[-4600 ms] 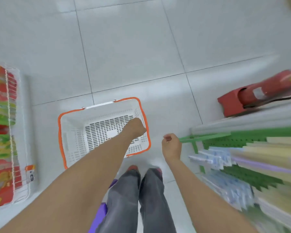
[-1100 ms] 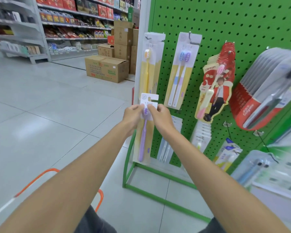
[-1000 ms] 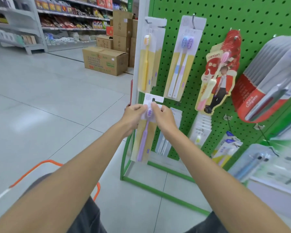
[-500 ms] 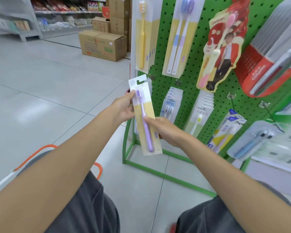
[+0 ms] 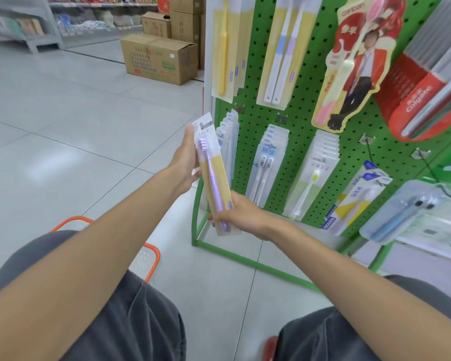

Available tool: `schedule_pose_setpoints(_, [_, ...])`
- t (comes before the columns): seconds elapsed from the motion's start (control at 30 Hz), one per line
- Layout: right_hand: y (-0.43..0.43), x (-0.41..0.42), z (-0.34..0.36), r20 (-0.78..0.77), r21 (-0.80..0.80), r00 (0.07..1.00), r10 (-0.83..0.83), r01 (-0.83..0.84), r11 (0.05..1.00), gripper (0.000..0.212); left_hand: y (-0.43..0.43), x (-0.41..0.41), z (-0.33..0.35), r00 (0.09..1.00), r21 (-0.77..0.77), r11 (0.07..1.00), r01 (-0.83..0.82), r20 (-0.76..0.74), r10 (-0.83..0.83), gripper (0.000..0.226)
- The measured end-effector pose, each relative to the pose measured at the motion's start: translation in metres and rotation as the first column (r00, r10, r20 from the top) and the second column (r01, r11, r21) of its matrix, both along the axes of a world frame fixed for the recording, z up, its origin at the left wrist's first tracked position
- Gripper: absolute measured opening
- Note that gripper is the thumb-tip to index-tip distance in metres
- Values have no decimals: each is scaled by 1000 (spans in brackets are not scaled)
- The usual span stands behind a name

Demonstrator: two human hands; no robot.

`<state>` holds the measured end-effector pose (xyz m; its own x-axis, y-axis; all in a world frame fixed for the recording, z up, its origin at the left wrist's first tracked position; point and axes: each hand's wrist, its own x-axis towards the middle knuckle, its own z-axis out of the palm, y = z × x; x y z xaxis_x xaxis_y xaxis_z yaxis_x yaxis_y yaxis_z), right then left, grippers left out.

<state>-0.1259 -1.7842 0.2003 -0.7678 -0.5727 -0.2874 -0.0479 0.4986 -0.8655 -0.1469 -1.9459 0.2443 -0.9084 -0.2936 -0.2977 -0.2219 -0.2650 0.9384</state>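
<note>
The purple toothbrush pack is off its hook on the green pegboard rack and is held free in the air at the middle of the frame, just in front of the rack's left edge, so the picking part looks done. What seems left is to bring it down to the orange-rimmed shopping basket. The basket sits on the floor at the lower left, mostly hidden behind the left forearm and a knee, and is well apart from the pack. The pack stands nearly upright, a little tilted, with the bristle end toward the upper left and the handle end toward the lower right. The left grip clasps the pack's upper part from the left side, with fingers along the card edge beside the bristles. The right grip pinches the lower end, thumb on the front and the other fingers behind. Both grips are closed on the pack, which spans the gap between them.
</note>
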Motion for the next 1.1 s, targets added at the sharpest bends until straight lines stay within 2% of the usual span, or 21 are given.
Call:
schedule_pose_setpoints(0.07, [-1,2,-2,-58,4,998,0,0,1000,61,3,4,0,999,-18,999,35,-17,-36,62])
schedule_pose_setpoints(0.17, [-1,0,-9,-327,224,932,157,-85,971,78,3,6,-4,998,-119,993,-11,-60,4,46])
schedule_pose_setpoints(0.23, [0,3,-7,-354,272,918,177,-80,959,78,4,8,-2,994,-110,993,-41,-109,29,24])
schedule_pose_setpoints(0.27, [1,2,-4,-322,214,935,150,-83,973,76,5,10,0,991,-102,994,-28,-131,15,17])
schedule_pose_setpoints(0.33, [3,1,9,-224,77,971,80,-65,995,66,8,14,4,986,-120,992,27,-161,-46,26])
schedule_pose_setpoints(0.4, [6,-8,21,-181,-55,982,-52,43,998,65,10,20,9,977,-138,987,82,-186,-107,32])
schedule_pose_setpoints(0.43, [8,-13,27,-167,-122,976,-140,120,985,63,12,23,10,970,-140,982,126,-193,-151,32])
schedule_pose_setpoints(0.5, [15,-21,42,-120,-270,950,-289,249,930,46,17,30,14,946,-150,963,222,-204,-250,35])
schedule_pose_setpoints(0.57, [24,-24,56,-91,-397,929,-360,297,868,27,22,36,18,918,-149,943,296,-227,-324,40])
schedule_pose_setpoints(0.63, [31,-24,67,-116,-458,927,-357,269,847,18,26,41,23,897,-163,927,339,-242,-370,43])
schedule_pose_setpoints(0.77, [40,-22,81,-128,-523,949,-288,183,833,11,30,46,33,889,-219,922,318,-268,-370,40])
schedule_pose_setpoints(0.9, [45,-18,94,-75,-591,985,-158,84,802,14,26,52,44,862,-225,913,341,-312,-399,40])
schedule_pose_setpoints(1.1, [48,-14,103,-57,-638,994,-95,37,769,16,22,57,54,826,-184,898,400,-352,-441,41])
